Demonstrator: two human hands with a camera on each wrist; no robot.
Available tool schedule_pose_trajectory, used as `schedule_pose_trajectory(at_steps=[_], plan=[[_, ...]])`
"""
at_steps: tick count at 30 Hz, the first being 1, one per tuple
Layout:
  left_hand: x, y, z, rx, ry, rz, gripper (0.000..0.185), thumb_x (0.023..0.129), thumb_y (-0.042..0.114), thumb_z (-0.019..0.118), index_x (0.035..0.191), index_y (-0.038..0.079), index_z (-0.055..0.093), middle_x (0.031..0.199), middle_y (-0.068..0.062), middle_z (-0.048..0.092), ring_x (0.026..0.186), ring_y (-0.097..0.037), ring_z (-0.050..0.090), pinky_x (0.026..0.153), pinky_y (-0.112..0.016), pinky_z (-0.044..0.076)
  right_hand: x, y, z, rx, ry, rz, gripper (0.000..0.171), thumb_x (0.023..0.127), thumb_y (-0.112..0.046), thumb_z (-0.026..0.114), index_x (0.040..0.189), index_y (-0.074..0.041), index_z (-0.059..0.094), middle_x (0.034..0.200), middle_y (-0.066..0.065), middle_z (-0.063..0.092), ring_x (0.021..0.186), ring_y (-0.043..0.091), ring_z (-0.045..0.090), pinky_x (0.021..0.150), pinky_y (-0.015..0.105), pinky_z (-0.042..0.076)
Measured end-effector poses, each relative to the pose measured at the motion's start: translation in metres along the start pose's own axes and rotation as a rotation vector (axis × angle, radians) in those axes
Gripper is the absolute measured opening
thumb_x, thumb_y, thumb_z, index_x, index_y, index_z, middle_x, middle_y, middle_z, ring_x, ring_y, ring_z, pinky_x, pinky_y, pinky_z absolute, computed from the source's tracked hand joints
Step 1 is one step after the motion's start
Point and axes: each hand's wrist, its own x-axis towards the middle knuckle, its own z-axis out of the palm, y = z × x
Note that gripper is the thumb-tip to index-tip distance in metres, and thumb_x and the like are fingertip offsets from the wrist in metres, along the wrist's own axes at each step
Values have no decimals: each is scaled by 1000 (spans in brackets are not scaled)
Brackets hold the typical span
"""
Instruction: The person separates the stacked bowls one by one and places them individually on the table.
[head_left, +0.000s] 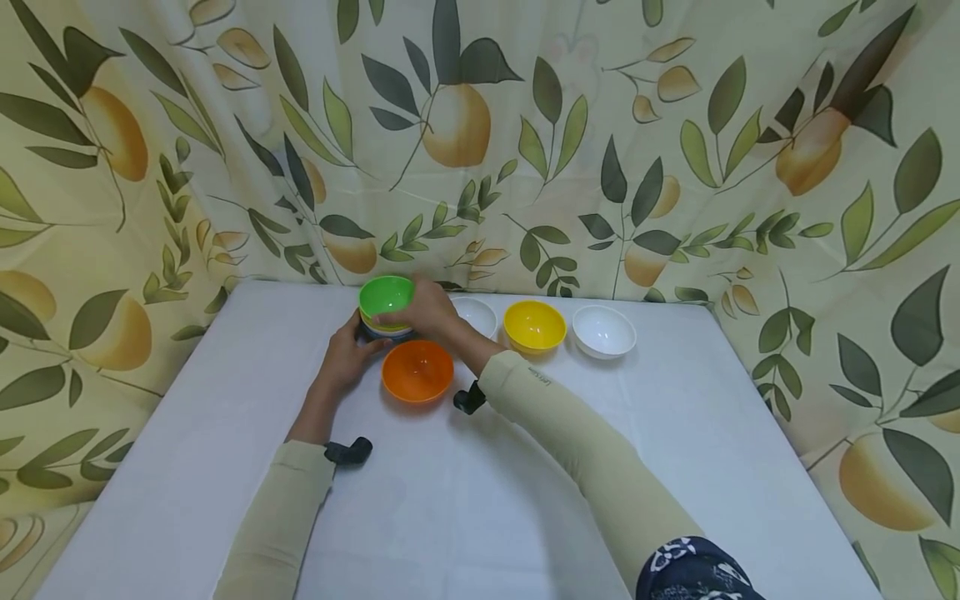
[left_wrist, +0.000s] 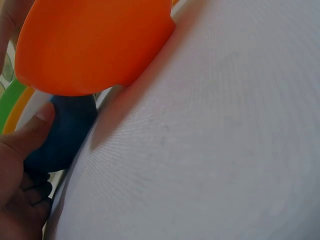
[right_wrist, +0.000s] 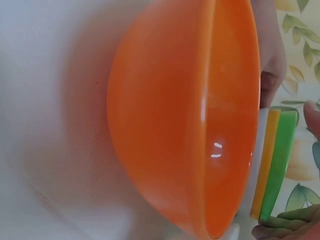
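Note:
A nested stack stands at the back left, with a green bowl (head_left: pixel 387 295) on top and yellow, white and blue bowls under it. My left hand (head_left: pixel 344 357) holds the stack low from the left. Its thumb lies against the blue bowl (left_wrist: pixel 75 130) and its other fingers curl around the far side. At the right of the stack is my right hand (head_left: pixel 429 310). Its fingertips touch the green rim, while the thumb stands apart from that rim in the right wrist view. An orange bowl (head_left: pixel 417 372) sits just in front of the stack.
To the right, a white bowl (head_left: pixel 477 317) is partly hidden by my right hand. Beside it stand a yellow bowl (head_left: pixel 534 327) and another white bowl (head_left: pixel 603 332). A white cloth covers the table (head_left: pixel 465 500); a patterned curtain (head_left: pixel 555 150) hangs along its back edge.

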Motion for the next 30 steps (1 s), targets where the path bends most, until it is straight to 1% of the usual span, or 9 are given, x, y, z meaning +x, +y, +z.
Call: schedule_pose_trajectory(at_steps=[5, 11, 15, 20, 25, 30], plan=[[-1, -2, 1, -4, 3, 18, 94, 97, 28, 79, 169, 9, 21, 170, -17, 30, 157, -35, 22, 129, -50, 18, 0, 0, 0, -69, -10, -5, 84, 77, -39, 96, 147, -11, 58, 126, 7, 69, 108, 21, 63, 95, 36, 55], [-1, -2, 1, -12, 3, 27, 95, 97, 27, 79, 169, 9, 21, 169, -17, 31, 157, -35, 24, 128, -51, 19, 1, 0, -1, -96, -33, 20, 87, 76, -40, 96, 148, -12, 57, 127, 6, 68, 110, 21, 63, 97, 36, 54], [-1, -1, 2, -17, 6, 20, 94, 97, 27, 79, 169, 10, 21, 170, -16, 30, 157, -35, 23, 129, -51, 18, 2, -1, -1, -118, -44, 27, 88, 75, -40, 97, 147, -11, 57, 126, 5, 68, 110, 21, 63, 97, 35, 54], [-1, -1, 2, -14, 7, 11, 94, 97, 28, 79, 169, 11, 22, 170, -14, 30, 158, -33, 22, 129, -51, 17, 2, 1, -1, -115, -48, 19, 87, 74, -38, 97, 146, -10, 57, 126, 5, 68, 110, 21, 63, 98, 36, 54], [0, -2, 1, -6, 5, 13, 94, 97, 27, 79, 169, 12, 21, 170, -15, 30, 158, -34, 22, 129, -51, 18, 4, 3, 1, -112, -24, 27, 86, 72, -39, 98, 144, -12, 59, 124, 3, 69, 109, 19, 63, 96, 34, 55], [0, -1, 0, -2, 4, 16, 93, 97, 27, 79, 169, 11, 23, 170, -15, 30, 158, -34, 22, 129, -51, 18, 5, 4, 4, -100, -1, 43, 83, 71, -38, 99, 139, -9, 61, 119, 3, 69, 105, 19, 64, 94, 32, 55]])
